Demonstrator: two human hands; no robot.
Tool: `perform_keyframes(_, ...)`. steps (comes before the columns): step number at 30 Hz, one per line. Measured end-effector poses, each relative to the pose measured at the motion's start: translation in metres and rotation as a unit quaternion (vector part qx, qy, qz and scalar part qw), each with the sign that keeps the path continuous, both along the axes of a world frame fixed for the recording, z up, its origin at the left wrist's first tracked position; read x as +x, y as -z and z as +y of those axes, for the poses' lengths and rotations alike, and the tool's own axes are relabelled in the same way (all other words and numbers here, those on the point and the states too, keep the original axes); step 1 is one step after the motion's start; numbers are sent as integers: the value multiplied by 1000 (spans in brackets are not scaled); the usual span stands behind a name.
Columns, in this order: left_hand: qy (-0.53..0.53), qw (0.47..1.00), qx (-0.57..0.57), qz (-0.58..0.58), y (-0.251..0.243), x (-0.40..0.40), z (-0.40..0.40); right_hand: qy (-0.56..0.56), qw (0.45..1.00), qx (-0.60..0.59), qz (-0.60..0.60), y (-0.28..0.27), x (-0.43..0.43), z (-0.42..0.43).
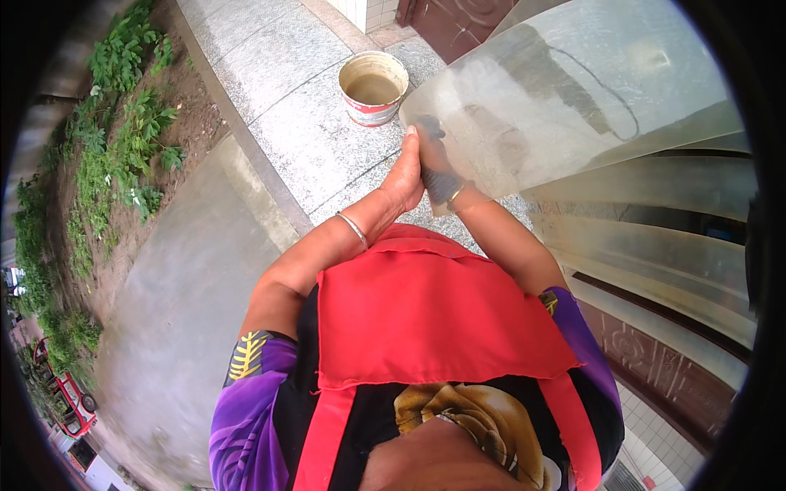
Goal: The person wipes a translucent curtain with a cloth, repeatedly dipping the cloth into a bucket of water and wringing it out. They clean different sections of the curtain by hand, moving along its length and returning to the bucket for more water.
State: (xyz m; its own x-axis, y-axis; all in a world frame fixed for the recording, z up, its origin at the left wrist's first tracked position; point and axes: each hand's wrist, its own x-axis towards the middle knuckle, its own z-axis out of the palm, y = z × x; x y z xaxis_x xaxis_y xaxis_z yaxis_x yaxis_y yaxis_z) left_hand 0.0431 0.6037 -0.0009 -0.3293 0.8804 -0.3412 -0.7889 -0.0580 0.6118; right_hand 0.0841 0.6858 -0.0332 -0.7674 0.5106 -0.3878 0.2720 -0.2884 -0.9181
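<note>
A large, bent sheet of translucent plastic stretches from my hands to the upper right, with smears and a dark curved line showing on it. My left hand, bare with a silver bracelet at the wrist, holds the sheet's near edge, thumb upward. Close beside it is my right hand, which appears to wear a dark glove. It shows blurred through the plastic, so its grip is unclear. Just beyond my hands, a paint-type bucket stands upright on the paving, with murky liquid inside.
Speckled stone paving runs ahead, edged by a kerb. Concrete ground and a planted soil bed lie left. Brown panelled doors and more translucent bands are on the right. A red vehicle stands at lower left.
</note>
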Motion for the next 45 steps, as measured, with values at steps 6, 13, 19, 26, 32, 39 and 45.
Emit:
perform_keyframes(6,46,995,-82,42,-5,1,3,-11,990,-61,-125,61,17,30)
perform_keyframes(13,116,969,-81,201,18,-27,-43,15,935,-347,73,82,17,14)
perform_keyframes(19,-30,941,-219,255,72,-44,-126,-168,967,-61,182,41,-27,-32)
perform_keyframes(26,-123,808,-234,527,61,-94,-160,-229,927,-294,43,49,-42,-78)
perform_keyframes(32,-18,848,-257,463,64,-136,-176,-131,863,-488,17,-29,-65,-77)
perform_keyframes(39,6,935,-155,319,76,-151,-149,-25,889,-411,199,-130,-50,-45)
perform_keyframes(45,-42,954,-73,289,57,-124,-105,-9,942,-220,253,-109,-35,-48)
